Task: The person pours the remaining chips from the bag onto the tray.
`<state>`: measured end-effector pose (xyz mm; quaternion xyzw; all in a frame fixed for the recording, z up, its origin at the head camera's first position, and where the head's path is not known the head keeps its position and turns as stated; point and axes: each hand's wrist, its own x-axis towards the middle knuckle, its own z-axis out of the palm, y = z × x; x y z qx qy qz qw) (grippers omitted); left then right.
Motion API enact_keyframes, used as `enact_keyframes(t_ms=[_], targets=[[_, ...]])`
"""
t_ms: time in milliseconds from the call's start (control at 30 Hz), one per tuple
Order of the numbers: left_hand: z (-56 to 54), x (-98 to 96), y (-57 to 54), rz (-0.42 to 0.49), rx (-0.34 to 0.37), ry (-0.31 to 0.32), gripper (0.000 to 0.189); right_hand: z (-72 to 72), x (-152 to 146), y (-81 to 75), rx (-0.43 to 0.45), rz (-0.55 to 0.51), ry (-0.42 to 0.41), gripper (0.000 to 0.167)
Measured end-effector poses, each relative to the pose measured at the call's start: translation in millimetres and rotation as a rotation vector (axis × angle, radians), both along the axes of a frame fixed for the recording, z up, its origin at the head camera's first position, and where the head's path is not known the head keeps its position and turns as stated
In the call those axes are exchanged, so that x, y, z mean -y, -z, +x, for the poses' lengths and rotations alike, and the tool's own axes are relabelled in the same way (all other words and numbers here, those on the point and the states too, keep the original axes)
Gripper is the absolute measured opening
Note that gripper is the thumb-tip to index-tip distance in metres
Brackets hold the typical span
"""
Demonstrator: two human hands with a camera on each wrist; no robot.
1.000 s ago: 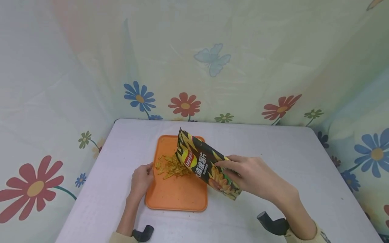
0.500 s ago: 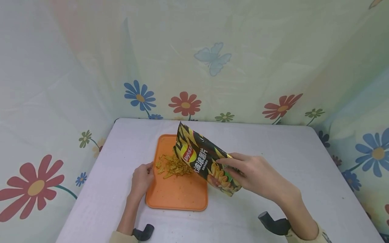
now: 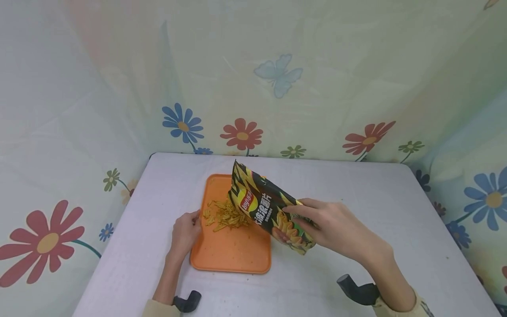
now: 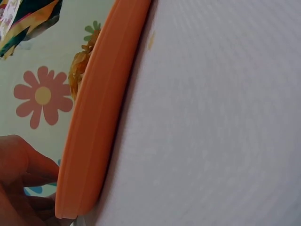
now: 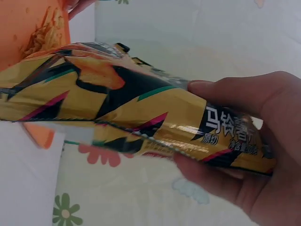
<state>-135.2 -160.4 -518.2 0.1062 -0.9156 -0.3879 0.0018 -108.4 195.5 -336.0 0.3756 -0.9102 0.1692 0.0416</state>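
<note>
My right hand (image 3: 332, 222) grips the Lay's chip bag (image 3: 269, 207) between thumb and fingers, slanted above the orange tray's (image 3: 233, 255) right edge; my left hand (image 3: 185, 233) pinches the left edge. Only the right-wrist view shows the bag's gold, zigzag-patterned seam; the head view shows its black-and-yellow front beside heaped yellow chip sticks (image 3: 227, 216).

Ok so both hands are busy gripping, well apart from each other. Left hand (image 3: 185, 232) is curled up with its fingers bent, and the left forearm (image 3: 168, 279) runs up pretty steeply, tipping a bit right. Right hand (image 3: 330, 226) comes in from the other side, digits spread above and below its grip in the wrist view, with the right forearm (image 3: 382, 264) slanting up and left.
</note>
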Motion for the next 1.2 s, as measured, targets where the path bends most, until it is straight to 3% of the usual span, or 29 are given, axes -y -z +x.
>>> enact_keyframes(t_ms=[567,967,1200], targets=[[2.8,0.1,0.4,0.011,-0.021,0.013,0.038,6.4,-2,14.5,0.009,-0.056,0.063,0.041],[3.0,-0.9,-0.4,0.010,0.007,-0.011,0.039,10.0,-6,31.2,-0.092,-0.126,0.122,0.045],[3.1,-0.4,-1.7,0.002,-0.017,0.000,0.038,12.4,-10,37.7,-0.112,-0.190,0.186,0.048]])
